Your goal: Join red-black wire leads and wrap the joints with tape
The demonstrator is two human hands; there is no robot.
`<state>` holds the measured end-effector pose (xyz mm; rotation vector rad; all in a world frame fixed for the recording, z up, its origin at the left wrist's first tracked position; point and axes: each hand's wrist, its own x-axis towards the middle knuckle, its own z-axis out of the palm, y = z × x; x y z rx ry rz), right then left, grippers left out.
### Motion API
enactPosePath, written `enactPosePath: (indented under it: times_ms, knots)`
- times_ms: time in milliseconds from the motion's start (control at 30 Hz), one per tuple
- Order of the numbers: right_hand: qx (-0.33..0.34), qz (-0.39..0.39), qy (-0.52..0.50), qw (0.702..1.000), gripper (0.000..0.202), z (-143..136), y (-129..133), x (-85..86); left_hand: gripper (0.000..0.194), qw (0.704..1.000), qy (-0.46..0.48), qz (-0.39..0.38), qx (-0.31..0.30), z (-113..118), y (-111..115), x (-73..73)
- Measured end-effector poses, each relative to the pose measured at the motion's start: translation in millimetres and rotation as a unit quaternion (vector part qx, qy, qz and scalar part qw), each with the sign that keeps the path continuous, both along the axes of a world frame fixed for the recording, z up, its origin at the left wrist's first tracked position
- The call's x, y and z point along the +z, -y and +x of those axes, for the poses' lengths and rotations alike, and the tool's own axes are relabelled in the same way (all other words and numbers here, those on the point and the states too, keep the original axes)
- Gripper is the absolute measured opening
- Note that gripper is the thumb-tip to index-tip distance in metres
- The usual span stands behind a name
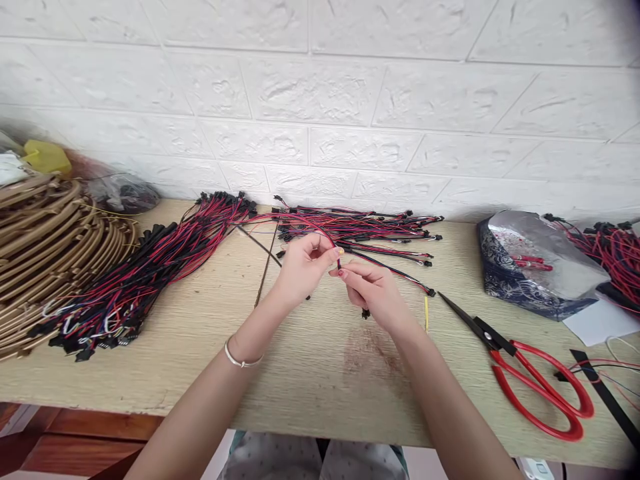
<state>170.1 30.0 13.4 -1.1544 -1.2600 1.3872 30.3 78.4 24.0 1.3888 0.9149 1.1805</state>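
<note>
Above the middle of the table, my left hand pinches a red and black cable, thumb and fingers pressed together. Close beside it on the right, my right hand is closed on the same cable, a little lower down. A black connector hangs just below my right hand. Behind the hands lies a spread of red and black cables with black connectors. A larger bundle of such cables lies to the left.
Red-handled scissors lie at right, blades pointing up-left. Behind them stands a patterned pouch. More cables lie at far right. Stacked bamboo hoops fill the far left. A thin yellow strip lies on the wooden table.
</note>
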Motion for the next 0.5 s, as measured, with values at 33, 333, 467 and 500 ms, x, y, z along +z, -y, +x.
enactPosePath:
  times_ms: [33, 333, 467, 500]
  knots:
    - [-0.024, 0.039, 0.039, 0.998, 0.021, -1.5, 0.3, 0.4, 0.026, 1.000, 0.008, -0.002, 0.008, 1.3, 0.9, -0.1]
    - [-0.136, 0.286, 0.401, 0.860, 0.026, -12.0, 6.5, -12.8, 0.021, 0.998, 0.013, -0.030, 0.061, 9.1, 6.6, 5.0]
    - [-0.166, 0.241, 0.491, 0.821, 0.027, -15.4, 9.9, -15.1, 0.022, 0.998, 0.016, -0.036, 0.055, 11.0, 7.6, 4.6]
    - [-0.167, 0.227, 0.491, 0.824, 0.027, -15.7, 10.3, -14.8, 0.023, 0.998, 0.023, -0.044, 0.049, 10.9, 7.4, 4.0]
